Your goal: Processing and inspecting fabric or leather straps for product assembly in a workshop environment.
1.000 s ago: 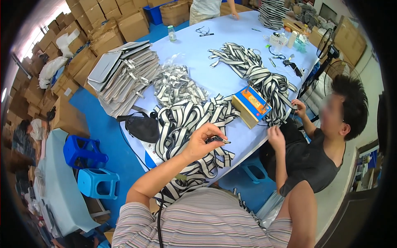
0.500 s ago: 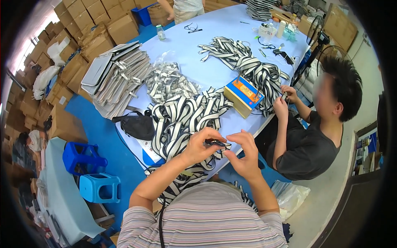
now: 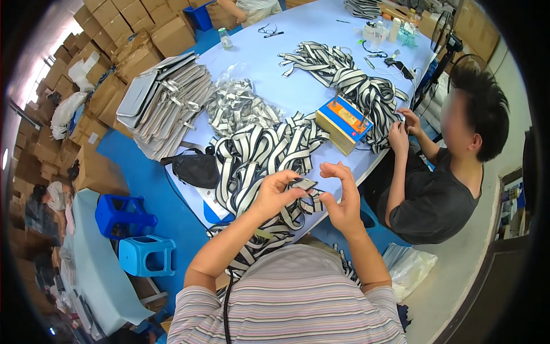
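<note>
My left hand [image 3: 276,194] pinches the end of a black-and-white strap [image 3: 305,184] between thumb and fingers, above the table's near edge. Beside it my right hand [image 3: 344,200] is open, thumb and fingers apart; its thumb tip is close to the strap, and I cannot tell if they touch. Just beyond my hands lies a large heap of black-and-white webbing straps [image 3: 260,152], some hanging over the near edge. A blue-and-orange box-shaped device [image 3: 345,123] with upright posts stands to the right of the heap.
A seated co-worker [image 3: 435,189] at the right handles something small beside another strap pile [image 3: 349,80]. A clear bag of pieces [image 3: 243,106], a stack of grey flat panels [image 3: 166,106] and a black pouch [image 3: 195,169] lie at left. Blue stools [image 3: 148,255] stand on the floor.
My right hand's fingers have spread away from the strap, which stays in my left hand and now shows a flat, light end. The whole view has shifted slightly.
</note>
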A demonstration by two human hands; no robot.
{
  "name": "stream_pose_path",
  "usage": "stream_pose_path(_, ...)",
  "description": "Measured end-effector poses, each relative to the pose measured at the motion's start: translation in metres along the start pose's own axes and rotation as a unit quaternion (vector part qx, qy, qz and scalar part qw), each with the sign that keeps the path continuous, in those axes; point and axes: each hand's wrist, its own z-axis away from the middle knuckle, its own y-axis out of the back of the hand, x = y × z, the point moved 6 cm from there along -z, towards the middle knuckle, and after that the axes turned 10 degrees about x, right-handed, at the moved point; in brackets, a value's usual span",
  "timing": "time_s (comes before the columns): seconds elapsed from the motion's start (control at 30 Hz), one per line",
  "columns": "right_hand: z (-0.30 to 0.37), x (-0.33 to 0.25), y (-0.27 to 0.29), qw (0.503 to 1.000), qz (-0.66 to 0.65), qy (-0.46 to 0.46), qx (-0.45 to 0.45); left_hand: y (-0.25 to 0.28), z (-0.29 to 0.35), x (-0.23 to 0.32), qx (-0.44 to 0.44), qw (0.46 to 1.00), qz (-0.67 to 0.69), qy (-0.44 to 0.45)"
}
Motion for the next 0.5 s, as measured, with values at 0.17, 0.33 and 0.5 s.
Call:
stream_pose_path(0.17, 0.007, 0.012, -0.008, 0.995, 0.043, 0.037, -0.088, 0.009, 0.002, -0.004, 0.006, 1.000, 0.016, 0.014)
stream_pose_path(0.33, 0.009, 0.010, -0.011, 0.993, 0.041, 0.075, -0.084, 0.003, 0.003, 0.004, -0.034, 0.998, -0.022, -0.051)
stream_pose_path(0.5, 0.009, 0.003, -0.010, 0.989, 0.046, 0.113, -0.083, 0.005, 0.003, 0.002, -0.019, 0.998, -0.038, -0.045)
